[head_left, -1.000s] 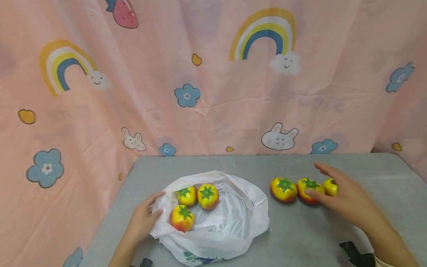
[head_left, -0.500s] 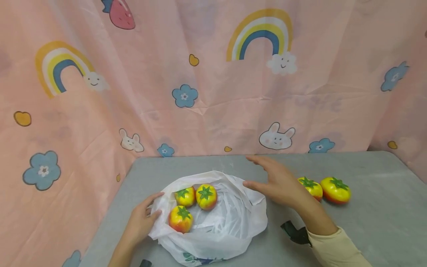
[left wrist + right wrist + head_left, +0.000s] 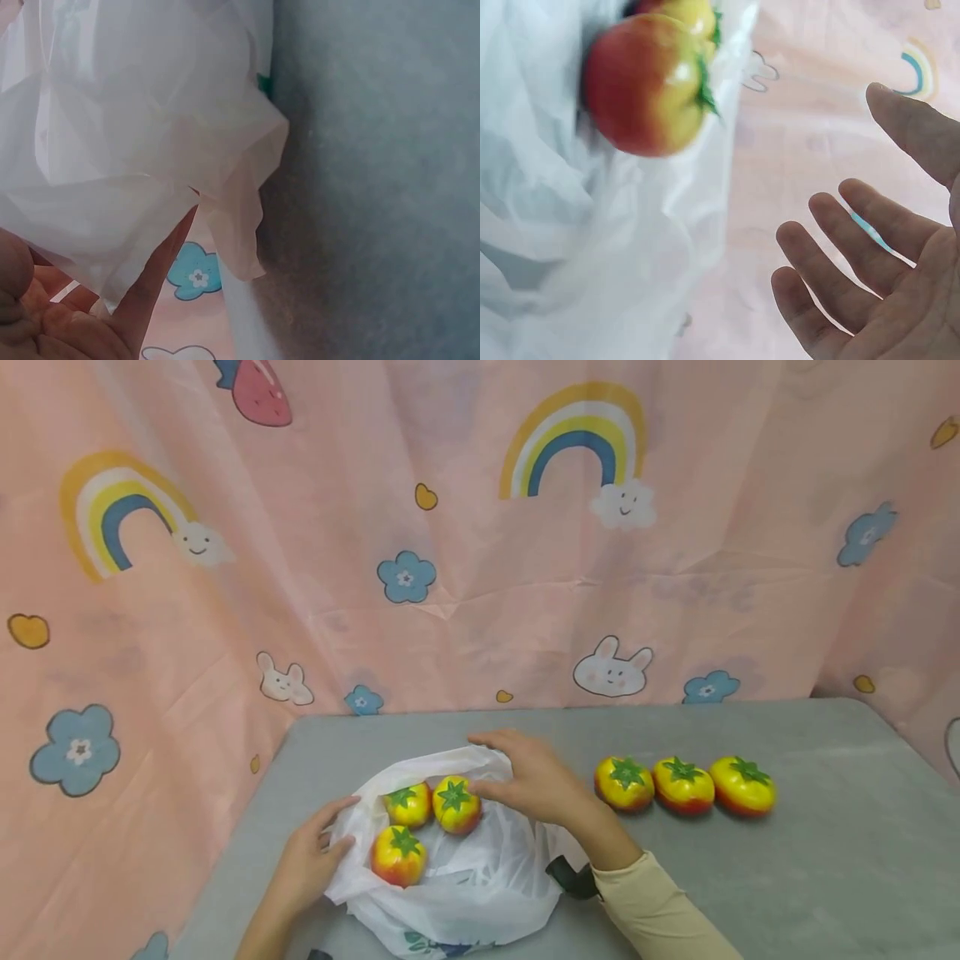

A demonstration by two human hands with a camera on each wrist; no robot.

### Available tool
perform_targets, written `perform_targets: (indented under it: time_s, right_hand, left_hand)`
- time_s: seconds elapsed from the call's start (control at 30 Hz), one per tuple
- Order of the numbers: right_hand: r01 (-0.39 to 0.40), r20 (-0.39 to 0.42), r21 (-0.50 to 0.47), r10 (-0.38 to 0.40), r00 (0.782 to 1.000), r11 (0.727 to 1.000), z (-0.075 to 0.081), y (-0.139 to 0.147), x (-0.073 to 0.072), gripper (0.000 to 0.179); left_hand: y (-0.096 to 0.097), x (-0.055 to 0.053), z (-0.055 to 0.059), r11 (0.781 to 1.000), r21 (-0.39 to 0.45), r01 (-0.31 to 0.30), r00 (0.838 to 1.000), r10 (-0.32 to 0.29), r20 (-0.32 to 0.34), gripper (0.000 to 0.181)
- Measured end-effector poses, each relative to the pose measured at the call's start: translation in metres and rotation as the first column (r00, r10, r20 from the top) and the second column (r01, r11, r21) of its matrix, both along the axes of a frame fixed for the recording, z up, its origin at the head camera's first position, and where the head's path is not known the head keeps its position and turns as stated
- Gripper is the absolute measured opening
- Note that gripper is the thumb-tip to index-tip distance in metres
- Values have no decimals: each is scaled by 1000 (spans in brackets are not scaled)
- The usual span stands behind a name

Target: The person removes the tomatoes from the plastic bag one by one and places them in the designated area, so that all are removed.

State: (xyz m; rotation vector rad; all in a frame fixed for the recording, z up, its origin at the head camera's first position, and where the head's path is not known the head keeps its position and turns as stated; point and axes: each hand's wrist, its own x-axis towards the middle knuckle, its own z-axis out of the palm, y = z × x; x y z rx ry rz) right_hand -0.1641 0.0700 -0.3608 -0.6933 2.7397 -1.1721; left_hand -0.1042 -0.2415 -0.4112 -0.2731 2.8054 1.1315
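A white plastic bag lies with its mouth spread wide. Inside, at its left part, sit three shiny yellow-and-red, tomato-like fruits with green star-shaped tops. My left hand holds the bag's left rim, and the left wrist view shows the thin plastic between thumb and fingers. Over the bag's right back rim is my right hand, fingers spread and holding nothing. Its thumb tip overlaps the edge of one fruit in the head view; whether they touch I cannot tell. In the right wrist view a fruit appears apart from that hand.
To the bag's right, three more such fruits stand in a row on the grey table. Behind the table hangs a pink curtain with rainbows, rabbits and flowers. A dark strap piece is at my right wrist.
My right hand has moved left from the row of fruits to above the bag, uncovering the row. The bag's right side has drawn inward. My left hand stays at the bag's rim.
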Motion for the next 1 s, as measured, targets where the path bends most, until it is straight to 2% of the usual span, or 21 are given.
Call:
perform_targets:
  time_s: [0.2, 0.37, 0.6, 0.8, 1.0]
  right_hand:
    - [-43, 59, 15, 42, 997, 999, -20, -14, 0, 60]
    - [-49, 91, 22, 47, 995, 999, -32, -24, -2, 63]
    - [-47, 62, 95, 42, 997, 994, -54, -38, -3, 74]
    - [-53, 36, 130, 48, 998, 990, -58, -38, 0, 69]
    - [-110, 65, 165, 100, 993, 980, -56, -36, 2, 70]
  left_hand:
    - [1, 1, -2, 1000, -3, -6, 1000, 6, 0, 58]
    - [2, 1, -2, 1000, -4, -6, 1000, 6, -1, 58]
    - [1, 0, -3, 1000, -18, -6, 1000, 6, 2, 57]
    - [1, -1, -4, 1000, -20, 1, 1000, -1, 6, 58]
    - [2, -2, -3, 1000, -31, -6, 1000, 6, 24, 58]
